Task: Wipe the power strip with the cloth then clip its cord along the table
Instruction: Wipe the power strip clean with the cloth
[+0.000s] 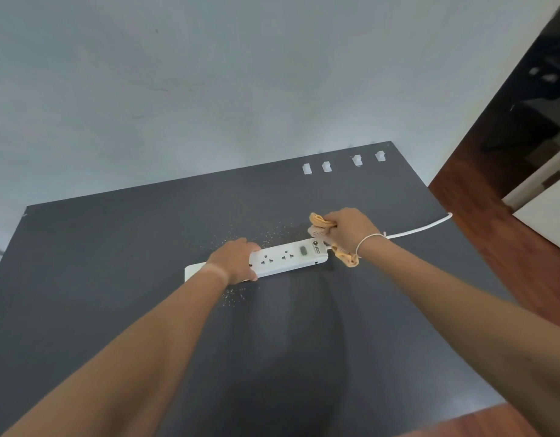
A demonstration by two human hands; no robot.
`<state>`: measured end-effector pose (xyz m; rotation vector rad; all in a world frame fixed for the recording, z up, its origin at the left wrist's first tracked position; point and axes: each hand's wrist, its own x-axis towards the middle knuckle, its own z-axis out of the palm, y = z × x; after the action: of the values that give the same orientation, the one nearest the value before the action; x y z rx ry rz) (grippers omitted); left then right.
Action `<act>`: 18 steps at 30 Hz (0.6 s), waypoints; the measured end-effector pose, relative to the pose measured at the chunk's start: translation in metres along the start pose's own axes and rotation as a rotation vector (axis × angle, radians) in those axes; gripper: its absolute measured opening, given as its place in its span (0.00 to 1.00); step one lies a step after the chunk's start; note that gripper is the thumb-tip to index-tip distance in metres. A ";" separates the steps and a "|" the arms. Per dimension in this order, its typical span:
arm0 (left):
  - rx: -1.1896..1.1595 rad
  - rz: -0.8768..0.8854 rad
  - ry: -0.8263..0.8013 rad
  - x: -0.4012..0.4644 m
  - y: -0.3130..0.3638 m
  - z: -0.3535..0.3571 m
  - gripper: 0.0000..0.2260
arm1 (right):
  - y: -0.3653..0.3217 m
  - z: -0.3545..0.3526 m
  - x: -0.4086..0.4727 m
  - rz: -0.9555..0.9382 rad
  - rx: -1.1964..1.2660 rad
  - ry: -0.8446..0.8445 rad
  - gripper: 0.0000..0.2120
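A white power strip (288, 255) lies flat on the dark table (114, 247), its sockets facing up. My left hand (233, 261) presses down on its left part, fingers wrapped over both long edges. My right hand (348, 230) is closed around a crumpled orange cloth (319, 223) at the strip's right end, where the cord leaves it; a tail of cloth hangs below my wrist. The white cord (423, 228) runs right and drops over the table's right edge. Several white cable clips (326, 167) stand in a row near the table's far edge.
Fine pale crumbs (259, 236) are scattered on the table behind and in front of the strip. A grey wall rises behind the table. To the right lie a wooden floor (493, 222) and pale furniture (549, 212).
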<state>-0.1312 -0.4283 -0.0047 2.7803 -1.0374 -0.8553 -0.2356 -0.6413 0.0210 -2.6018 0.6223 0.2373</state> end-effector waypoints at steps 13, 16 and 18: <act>-0.009 -0.012 0.012 0.000 -0.001 0.003 0.29 | 0.002 -0.004 -0.015 -0.068 0.054 -0.239 0.13; -0.013 -0.010 0.019 0.000 -0.001 0.002 0.29 | -0.003 -0.003 -0.022 -0.082 0.008 -0.417 0.15; -0.010 -0.004 0.021 -0.001 -0.002 0.003 0.29 | -0.002 -0.004 -0.019 -0.082 0.068 -0.295 0.13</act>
<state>-0.1324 -0.4263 -0.0077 2.7778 -1.0219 -0.8281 -0.2513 -0.6345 0.0299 -2.4546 0.4112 0.5513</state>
